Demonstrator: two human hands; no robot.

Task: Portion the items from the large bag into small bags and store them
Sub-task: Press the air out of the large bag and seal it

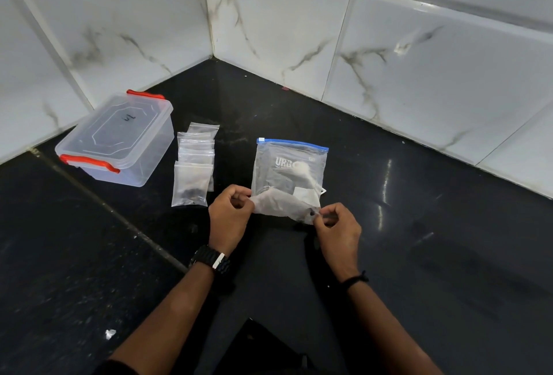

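Observation:
A small clear bag (281,204) is stretched between my hands just above the black counter. My left hand (229,214) pinches its left end and my right hand (336,226) pinches its right end, where a few dark bits show inside. Right behind it lies the large clear zip bag (288,168) with a blue slider strip and white lettering, holding a white scoop. A stack of several small clear bags (194,165) lies to the left; the nearest one (190,187) has dark items at its bottom.
A clear plastic storage box (119,138) with orange clips and its lid on stands at the far left. White marble-look tiled walls (389,45) meet in a corner behind. A white scrap (110,333) lies on the black counter (419,255) near the front.

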